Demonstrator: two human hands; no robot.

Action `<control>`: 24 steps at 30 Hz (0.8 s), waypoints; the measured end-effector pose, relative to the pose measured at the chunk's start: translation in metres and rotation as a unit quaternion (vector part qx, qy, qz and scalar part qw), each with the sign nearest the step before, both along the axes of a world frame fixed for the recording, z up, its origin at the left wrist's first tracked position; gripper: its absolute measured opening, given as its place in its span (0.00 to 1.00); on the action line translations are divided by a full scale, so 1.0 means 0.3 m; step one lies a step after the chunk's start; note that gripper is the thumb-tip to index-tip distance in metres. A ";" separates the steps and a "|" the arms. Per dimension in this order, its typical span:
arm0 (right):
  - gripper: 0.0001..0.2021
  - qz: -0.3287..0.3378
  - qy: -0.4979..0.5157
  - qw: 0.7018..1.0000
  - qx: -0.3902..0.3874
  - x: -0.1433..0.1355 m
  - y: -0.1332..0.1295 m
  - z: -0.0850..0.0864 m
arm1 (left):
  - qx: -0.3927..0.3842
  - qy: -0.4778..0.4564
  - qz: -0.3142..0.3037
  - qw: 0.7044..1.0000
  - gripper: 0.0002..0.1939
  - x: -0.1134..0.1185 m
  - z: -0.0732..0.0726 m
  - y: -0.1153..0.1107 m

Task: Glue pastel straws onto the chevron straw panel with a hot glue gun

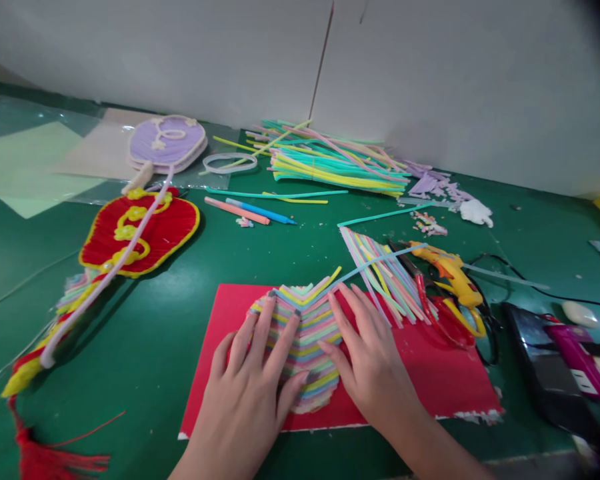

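My left hand (253, 377) lies flat, fingers spread, on the left side of a rounded panel of striped pastel pipe cleaners (313, 360) bent in V shapes. Across from it, my right hand (367, 350) presses its outstretched fingertips on the panel's right edge, thumb apart. A light blue pipe cleaner (373, 263) runs out from the panel's top, past the right fingertips, up to the right. Beneath the panel is a red sheet (230, 310). A row of pastel pipe cleaners (375, 267) rests beyond the right hand.
At right are an orange glue gun (450, 270), red-handled pliers (425, 300) and a black device (535, 360). A pipe cleaner bundle (330, 163) lies at the back, two pens (250, 210) nearer. A red fan (140, 230) and a purple fan (167, 140) are on the left.
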State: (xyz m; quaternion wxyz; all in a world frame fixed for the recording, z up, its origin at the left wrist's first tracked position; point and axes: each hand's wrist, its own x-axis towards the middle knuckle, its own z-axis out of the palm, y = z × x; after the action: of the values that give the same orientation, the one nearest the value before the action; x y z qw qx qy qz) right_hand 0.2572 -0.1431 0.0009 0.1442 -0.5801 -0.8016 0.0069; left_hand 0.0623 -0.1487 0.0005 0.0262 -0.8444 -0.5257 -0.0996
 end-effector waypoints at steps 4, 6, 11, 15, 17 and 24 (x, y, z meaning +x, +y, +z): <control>0.29 0.013 -0.006 1.000 -0.005 0.002 0.006 -0.001 | 0.003 -0.001 0.000 1.000 0.25 0.000 -0.002 -0.001; 0.29 0.019 -0.014 1.000 -0.007 0.002 0.007 -0.001 | 0.004 -0.003 -0.001 1.000 0.25 0.001 -0.002 -0.001; 0.31 0.043 -0.041 0.998 -0.018 0.009 0.015 0.001 | 0.002 -0.009 -0.003 1.000 0.25 0.000 0.001 -0.002; 0.30 0.079 -0.059 0.995 -0.034 0.045 0.046 0.013 | 0.001 -0.008 -0.005 1.000 0.26 0.000 0.005 0.000; 0.29 0.101 -0.065 0.991 -0.050 0.070 0.068 0.023 | 0.000 -0.007 -0.008 1.000 0.26 0.001 0.007 0.002; 0.19 0.178 0.001 0.984 -0.018 0.141 0.136 0.036 | 0.001 -0.008 -0.014 1.000 0.26 -0.010 0.009 0.006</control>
State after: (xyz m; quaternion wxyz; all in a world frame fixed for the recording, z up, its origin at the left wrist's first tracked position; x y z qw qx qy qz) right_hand 0.2994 -0.1023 0.0117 0.1315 -0.4303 -0.8918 0.0476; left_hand 0.0594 -0.1468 0.0031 0.0217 -0.8509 -0.5138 -0.1075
